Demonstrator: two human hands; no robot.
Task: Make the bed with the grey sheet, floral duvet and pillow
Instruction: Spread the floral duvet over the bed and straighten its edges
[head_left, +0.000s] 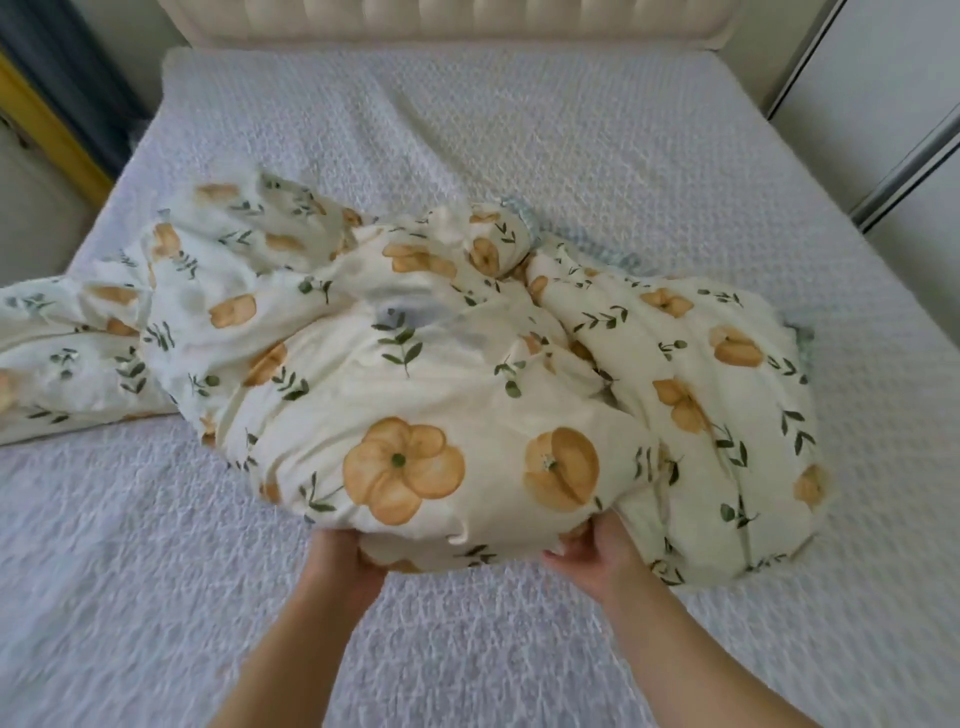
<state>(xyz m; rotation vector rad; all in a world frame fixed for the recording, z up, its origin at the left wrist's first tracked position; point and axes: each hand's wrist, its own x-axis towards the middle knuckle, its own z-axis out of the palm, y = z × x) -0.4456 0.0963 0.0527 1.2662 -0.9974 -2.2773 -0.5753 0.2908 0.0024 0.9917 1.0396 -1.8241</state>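
At the far left, beside the bed, a yellow-edged panel (47, 135) and a dark curtain (67, 67) stand against the wall. The grey sheet (519, 130) covers the mattress from side to side, textured and lightly creased, up to the padded headboard (441, 21).

The floral duvet (415, 364) lies bunched in a heap across the middle of the bed, on top of the sheet. Its left end extends over the left side of the bed.

Left hand (340, 564): grip closed on the near edge of the duvet, fingers tucked under the fabric.

Right hand (597, 558): grip closed on the same near edge, just beside the left hand, fingers curled into a fold.

A checked blue-green fabric edge (800, 332) shows at the right rim of the heap. Whether it belongs to the duvet cannot be told. Sliding doors (883, 104) stand right of the bed.
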